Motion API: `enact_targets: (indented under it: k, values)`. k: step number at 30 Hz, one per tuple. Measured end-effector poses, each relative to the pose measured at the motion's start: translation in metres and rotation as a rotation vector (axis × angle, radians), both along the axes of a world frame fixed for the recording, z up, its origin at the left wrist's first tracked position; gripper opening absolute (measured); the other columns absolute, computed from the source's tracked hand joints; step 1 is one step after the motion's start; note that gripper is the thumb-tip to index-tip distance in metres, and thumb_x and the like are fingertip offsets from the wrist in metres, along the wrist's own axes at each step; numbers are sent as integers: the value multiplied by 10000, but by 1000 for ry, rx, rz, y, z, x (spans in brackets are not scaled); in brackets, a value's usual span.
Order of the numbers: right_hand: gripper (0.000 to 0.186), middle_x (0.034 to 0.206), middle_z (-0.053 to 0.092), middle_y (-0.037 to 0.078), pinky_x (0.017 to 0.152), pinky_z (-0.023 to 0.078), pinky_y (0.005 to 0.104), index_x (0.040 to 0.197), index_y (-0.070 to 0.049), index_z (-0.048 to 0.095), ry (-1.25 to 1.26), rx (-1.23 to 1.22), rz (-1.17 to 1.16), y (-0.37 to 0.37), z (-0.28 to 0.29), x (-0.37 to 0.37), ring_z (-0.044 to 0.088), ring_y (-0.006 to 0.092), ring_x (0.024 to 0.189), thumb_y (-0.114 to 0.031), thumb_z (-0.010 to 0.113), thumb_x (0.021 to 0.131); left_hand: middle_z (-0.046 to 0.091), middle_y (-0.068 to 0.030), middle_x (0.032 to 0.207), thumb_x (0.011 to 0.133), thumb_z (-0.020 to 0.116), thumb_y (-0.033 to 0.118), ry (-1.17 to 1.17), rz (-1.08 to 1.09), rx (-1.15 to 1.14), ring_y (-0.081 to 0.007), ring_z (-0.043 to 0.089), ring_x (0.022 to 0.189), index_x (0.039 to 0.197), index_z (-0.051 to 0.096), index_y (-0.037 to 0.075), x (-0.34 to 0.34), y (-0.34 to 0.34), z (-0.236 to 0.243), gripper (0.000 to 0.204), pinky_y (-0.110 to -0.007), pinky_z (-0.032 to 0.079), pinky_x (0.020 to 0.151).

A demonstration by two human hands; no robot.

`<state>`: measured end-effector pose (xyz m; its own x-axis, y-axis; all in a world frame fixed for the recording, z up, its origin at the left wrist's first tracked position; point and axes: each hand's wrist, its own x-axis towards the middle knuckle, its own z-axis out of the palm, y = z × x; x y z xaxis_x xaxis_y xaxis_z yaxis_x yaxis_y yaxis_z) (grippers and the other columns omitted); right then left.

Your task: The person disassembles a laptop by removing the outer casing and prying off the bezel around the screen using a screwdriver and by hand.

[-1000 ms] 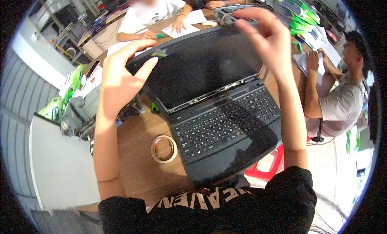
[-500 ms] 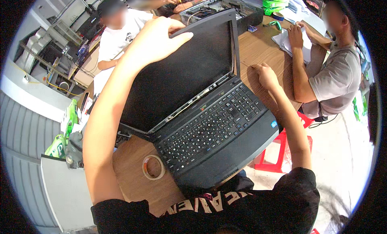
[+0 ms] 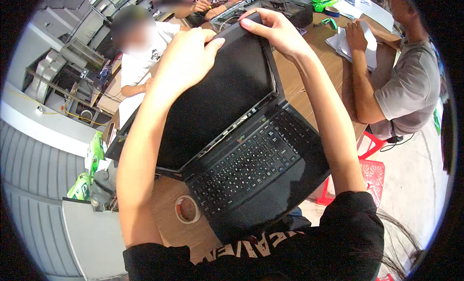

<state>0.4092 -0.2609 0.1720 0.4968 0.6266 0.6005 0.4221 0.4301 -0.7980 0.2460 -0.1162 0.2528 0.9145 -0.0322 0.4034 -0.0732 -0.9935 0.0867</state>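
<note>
A black laptop (image 3: pixel 251 160) stands opened on the wooden table, its dark screen (image 3: pixel 217 102) tilted back. Along the hinge side a bare metallic strip (image 3: pixel 227 133) shows below the screen panel. The black screen bezel (image 3: pixel 268 63) runs round the panel. My left hand (image 3: pixel 191 58) is closed on the bezel's top edge, thumb in front and fingers mostly hidden behind. Farther right, near the top right corner, my right hand (image 3: pixel 275 34) pinches the same edge, thumb on the front face.
A roll of tape (image 3: pixel 187 209) lies left of the laptop. Beyond the screen is an opened metal case (image 3: pixel 285 10) with parts inside. One person (image 3: pixel 140 53) sits across; another (image 3: pixel 406 82) at right holds papers (image 3: pixel 367 44). A red plastic stool (image 3: pixel 372 177) stands at right.
My right hand has risen from beside the keyboard to the screen's top edge and taken hold of the bezel. My left hand keeps its grip there. The view has shifted slightly.
</note>
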Motion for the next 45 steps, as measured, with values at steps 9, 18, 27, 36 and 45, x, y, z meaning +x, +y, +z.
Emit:
enact_targets:
  k: [9, 18, 27, 36, 45]
  values:
    - [313, 971, 711, 27, 874, 503, 266, 1058, -42, 704, 190, 79, 144, 6, -4, 11, 656, 116, 894, -269, 774, 853, 666, -227, 749, 894, 637, 213, -97, -10, -10, -357, 677, 706, 880, 704, -31, -1, -1, -4, 253, -408, 509, 677]
    - [247, 763, 632, -44, 674, 425, 227, 817, -105, 668, 154, 63, 104, 10, -12, 29, 556, 50, 712, -302, 817, 808, 674, -223, 768, 888, 650, 246, -57, 24, -92, -331, 684, 705, 874, 709, -31, 0, -3, -3, 284, -401, 507, 675]
    - [238, 980, 668, -14, 852, 458, 256, 1019, -69, 643, 176, 51, 331, 15, -22, 46, 590, 77, 913, -260, 726, 901, 676, -224, 777, 878, 659, 281, 116, 95, 70, -314, 685, 711, 876, 711, -37, 8, -3, 12, 323, -400, 503, 684]
    - [490, 1200, 667, 52, 1029, 423, 337, 1288, -14, 583, -62, -557, 407, -42, -87, 46, 580, 157, 1135, -225, 732, 872, 717, -164, 1040, 918, 657, 383, 36, -70, 99, -199, 681, 942, 1185, 652, -30, 54, -17, 12, 492, -337, 518, 880]
    - [458, 1116, 706, 122, 919, 538, 360, 1215, 7, 603, -123, -697, 379, -37, -119, 37, 671, 219, 1020, 23, 751, 782, 657, -277, 810, 934, 543, 372, 30, 54, 46, -394, 667, 789, 882, 676, -40, 92, -16, -1, 436, -441, 501, 732]
